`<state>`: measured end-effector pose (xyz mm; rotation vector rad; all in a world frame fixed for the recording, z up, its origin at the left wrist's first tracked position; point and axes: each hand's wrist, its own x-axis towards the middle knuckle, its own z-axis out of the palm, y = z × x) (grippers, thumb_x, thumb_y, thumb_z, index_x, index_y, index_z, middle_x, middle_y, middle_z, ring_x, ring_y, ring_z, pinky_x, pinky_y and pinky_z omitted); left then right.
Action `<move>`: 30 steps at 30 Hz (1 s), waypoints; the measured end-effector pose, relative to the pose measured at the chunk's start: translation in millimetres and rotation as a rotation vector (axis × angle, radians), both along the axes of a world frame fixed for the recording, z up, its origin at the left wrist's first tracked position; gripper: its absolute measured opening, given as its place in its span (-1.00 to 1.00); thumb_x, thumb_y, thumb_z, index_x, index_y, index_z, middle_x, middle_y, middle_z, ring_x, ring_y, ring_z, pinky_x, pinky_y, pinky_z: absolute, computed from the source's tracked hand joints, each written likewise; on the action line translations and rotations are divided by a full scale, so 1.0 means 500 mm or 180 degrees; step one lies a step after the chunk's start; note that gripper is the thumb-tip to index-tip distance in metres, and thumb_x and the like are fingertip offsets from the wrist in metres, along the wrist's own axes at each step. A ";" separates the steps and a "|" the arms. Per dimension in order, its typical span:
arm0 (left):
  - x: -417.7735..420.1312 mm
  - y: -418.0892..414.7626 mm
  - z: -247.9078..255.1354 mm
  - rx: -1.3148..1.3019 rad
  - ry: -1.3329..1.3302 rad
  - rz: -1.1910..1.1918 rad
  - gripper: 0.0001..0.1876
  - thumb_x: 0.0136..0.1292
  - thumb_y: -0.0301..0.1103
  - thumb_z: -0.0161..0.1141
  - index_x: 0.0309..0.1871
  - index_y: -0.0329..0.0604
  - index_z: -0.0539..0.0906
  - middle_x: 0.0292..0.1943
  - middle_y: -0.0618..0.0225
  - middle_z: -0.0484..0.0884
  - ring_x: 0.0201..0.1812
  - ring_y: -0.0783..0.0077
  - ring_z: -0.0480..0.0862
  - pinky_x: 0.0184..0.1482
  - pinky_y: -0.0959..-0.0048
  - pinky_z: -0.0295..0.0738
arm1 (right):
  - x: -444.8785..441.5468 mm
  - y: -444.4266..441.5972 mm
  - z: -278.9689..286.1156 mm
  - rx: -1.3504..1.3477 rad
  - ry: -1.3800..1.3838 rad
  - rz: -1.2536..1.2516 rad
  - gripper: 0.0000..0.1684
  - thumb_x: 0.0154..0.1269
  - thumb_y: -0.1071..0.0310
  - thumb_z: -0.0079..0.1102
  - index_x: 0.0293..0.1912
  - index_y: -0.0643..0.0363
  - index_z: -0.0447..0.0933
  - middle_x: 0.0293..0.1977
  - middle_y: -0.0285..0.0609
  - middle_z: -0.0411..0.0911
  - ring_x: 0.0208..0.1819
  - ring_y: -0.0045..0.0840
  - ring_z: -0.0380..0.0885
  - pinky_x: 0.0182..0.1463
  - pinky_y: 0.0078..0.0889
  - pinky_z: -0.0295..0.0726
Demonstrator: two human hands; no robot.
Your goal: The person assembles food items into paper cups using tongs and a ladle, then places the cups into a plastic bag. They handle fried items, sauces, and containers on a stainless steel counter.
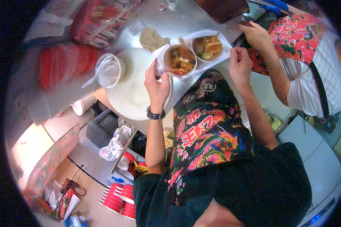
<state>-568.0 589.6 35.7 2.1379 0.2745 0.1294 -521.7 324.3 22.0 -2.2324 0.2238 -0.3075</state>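
Two paper bowls of food, a left one (179, 61) and a right one (207, 47), stand side by side within a white plastic bag (197, 69) on the steel counter. My left hand (157, 85) is at the bag's left end, thumb and forefinger close to the left bowl's rim. At the bag's right end is my right hand (240, 63), fingers bent together on its edge. Wooden-looking sticks poke up from the food. Just left of my left hand lies a round white board (130, 93). A crumpled brown cloth (152, 39) sits behind the bag.
A white tub (120, 66) lined with a plastic bag stands on the board's left part. Red stacked containers in plastic (65, 65) are at the far left. A co-worker's hand (257, 35) is close beyond my right hand. Red cups (113, 198) are stacked low down.
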 end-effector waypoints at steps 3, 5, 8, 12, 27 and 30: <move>0.016 0.012 -0.016 0.1215 -0.0887 -0.0346 -0.52 0.12 -0.58 0.06 0.19 -0.36 0.46 -0.20 0.14 0.64 -0.30 0.51 0.58 -0.21 0.50 0.47 | 0.011 0.020 0.018 -0.0788 -0.0109 0.0123 -0.73 0.19 0.28 0.18 -0.14 0.20 0.51 -0.34 -0.03 0.56 -0.25 -0.12 0.57 -0.09 -0.14 0.54; 0.030 -0.012 0.022 -0.0278 -0.0649 -0.0185 -0.52 0.14 -0.59 0.06 0.20 -0.32 0.46 -0.11 0.20 0.63 -0.23 0.45 0.61 -0.10 0.50 0.48 | 0.025 0.015 0.026 -0.1173 0.0017 0.0217 -0.65 0.15 0.28 0.21 -0.07 0.21 0.49 -0.35 -0.04 0.57 -0.27 -0.16 0.58 -0.11 -0.17 0.55; 0.033 -0.003 0.043 -0.1612 -0.0252 -0.0005 -0.52 0.17 -0.60 0.07 0.22 -0.30 0.44 -0.07 0.23 0.62 -0.19 0.44 0.63 -0.05 0.48 0.50 | 0.035 -0.009 0.037 -0.0924 0.0379 0.0326 -0.54 0.17 0.32 0.18 0.06 0.25 0.41 -0.36 -0.05 0.61 -0.30 -0.28 0.63 -0.12 -0.24 0.57; 0.044 0.004 0.060 -0.2474 -0.0032 0.0033 -0.57 0.21 -0.63 0.06 0.19 -0.33 0.44 -0.20 0.18 0.65 -0.25 0.48 0.64 -0.14 0.51 0.55 | 0.040 -0.052 0.003 0.0220 0.0672 0.0639 -0.61 0.28 0.32 0.12 0.05 0.31 0.40 -0.25 -0.10 0.63 -0.27 -0.43 0.63 -0.14 -0.39 0.59; 0.049 0.002 0.123 -0.3581 0.0442 0.0002 -0.66 0.32 -0.48 0.07 0.13 -0.39 0.43 -0.08 -0.03 0.62 -0.06 0.19 0.64 0.05 0.34 0.54 | 0.023 0.005 0.020 -0.1954 0.0163 0.0506 -0.55 0.06 0.14 0.33 -0.19 0.31 0.53 -0.29 0.07 0.59 -0.23 -0.13 0.59 -0.12 -0.15 0.54; 0.060 -0.005 0.124 -0.3593 0.0336 -0.0057 -0.66 0.33 -0.45 0.06 0.13 -0.40 0.42 -0.05 -0.07 0.61 -0.05 0.15 0.64 0.08 0.32 0.51 | 0.042 -0.010 -0.015 -0.1378 0.0316 0.0283 -0.52 0.10 0.09 0.29 -0.15 0.30 0.55 -0.28 0.08 0.61 -0.18 -0.13 0.60 -0.07 -0.23 0.54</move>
